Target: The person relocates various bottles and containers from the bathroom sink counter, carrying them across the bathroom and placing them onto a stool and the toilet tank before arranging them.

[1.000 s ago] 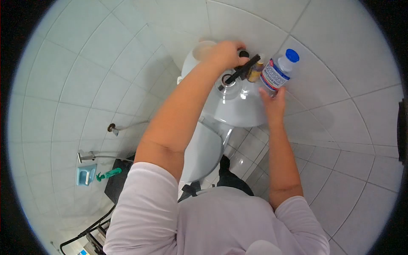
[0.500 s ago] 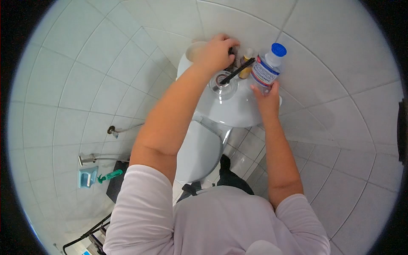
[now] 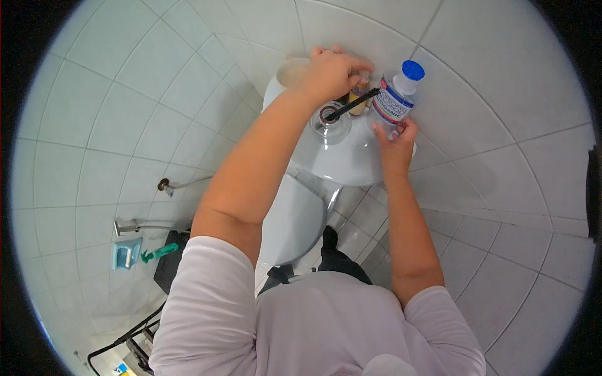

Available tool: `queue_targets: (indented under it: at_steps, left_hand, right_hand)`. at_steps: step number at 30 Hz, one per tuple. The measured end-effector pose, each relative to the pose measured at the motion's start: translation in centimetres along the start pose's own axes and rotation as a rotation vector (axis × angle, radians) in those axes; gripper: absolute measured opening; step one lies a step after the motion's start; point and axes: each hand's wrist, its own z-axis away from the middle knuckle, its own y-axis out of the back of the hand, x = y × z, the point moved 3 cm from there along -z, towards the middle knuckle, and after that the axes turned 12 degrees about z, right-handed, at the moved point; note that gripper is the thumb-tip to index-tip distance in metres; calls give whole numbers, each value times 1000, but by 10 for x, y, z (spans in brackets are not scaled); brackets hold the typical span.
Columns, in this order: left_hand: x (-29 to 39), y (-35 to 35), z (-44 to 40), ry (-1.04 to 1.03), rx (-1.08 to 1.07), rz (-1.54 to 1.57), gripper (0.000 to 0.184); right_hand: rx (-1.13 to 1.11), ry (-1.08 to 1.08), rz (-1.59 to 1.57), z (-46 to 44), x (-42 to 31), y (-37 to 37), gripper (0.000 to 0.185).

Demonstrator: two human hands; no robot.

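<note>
My left hand (image 3: 335, 74) reaches over the back of a white toilet tank top (image 3: 338, 163). Its thumb and forefinger close about the top of a small bottle with a yellowish label (image 3: 358, 103). At the right, my right hand (image 3: 396, 138) has its thumb and fingers around the base of a clear plastic bottle with a blue cap (image 3: 395, 100), which stands upright. Between the hands is a clear glass jar (image 3: 330, 130) with a black stick (image 3: 354, 104) leaning out of its neck. A dark item beside the small bottle is mostly hidden behind my left hand.
A whitish round container (image 3: 290, 72) stands at the tank's left end, against the tiled wall. Below is the closed toilet lid (image 3: 288, 219). On the left wall are a hose tap (image 3: 128, 227), a blue soap dish (image 3: 126, 254) and a green spray-like nozzle (image 3: 160, 252).
My left hand has moved right, from the dark item to the small yellowish bottle, which has shifted slightly left. My right hand stays at the base of the blue-capped bottle.
</note>
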Motion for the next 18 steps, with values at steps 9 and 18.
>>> queue_targets:
  at_steps: [9, 18]
  left_hand:
    - [12, 13, 14, 112, 32, -62, 26]
    - [1, -4, 13, 199, 48, 171, 37]
  right_hand:
    - [-9, 31, 1, 6, -11, 9, 69]
    - [14, 75, -38, 5, -9, 3, 68]
